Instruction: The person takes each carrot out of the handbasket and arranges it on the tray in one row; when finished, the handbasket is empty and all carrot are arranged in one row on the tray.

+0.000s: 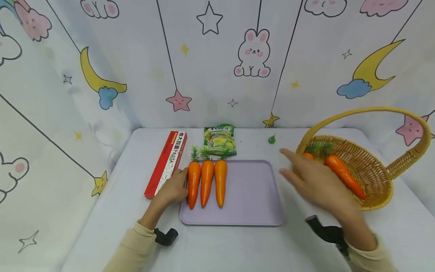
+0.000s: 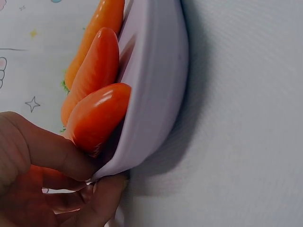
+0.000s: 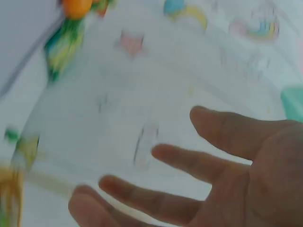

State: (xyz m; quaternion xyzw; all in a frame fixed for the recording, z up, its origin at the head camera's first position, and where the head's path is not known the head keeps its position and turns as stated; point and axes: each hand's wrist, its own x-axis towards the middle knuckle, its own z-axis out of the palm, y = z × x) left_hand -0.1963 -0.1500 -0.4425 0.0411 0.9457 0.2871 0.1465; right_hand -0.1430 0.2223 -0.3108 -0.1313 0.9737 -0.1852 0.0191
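While the left hand (image 1: 174, 188) pinches the tray's rim between thumb and fingers at nine o'clock, the right hand (image 1: 317, 181), blurred in the head view, is spread and grasps nothing. Three carrots (image 1: 207, 183) lie side by side on the nine o'clock side of the tray (image 1: 251, 192), leafy tops toward twelve, tips toward six. From the tray, the basket (image 1: 368, 160) stands at three o'clock, its arched handle up; one carrot inside points its tip between four and five, another is partly hidden by the right hand. Whether that hand touches the basket I cannot tell. Around the tray on the table (image 1: 224, 245), the box (image 1: 165, 165) lies at ten, the packet (image 1: 219, 140) near twelve, and a green bit (image 1: 272, 139) at one.
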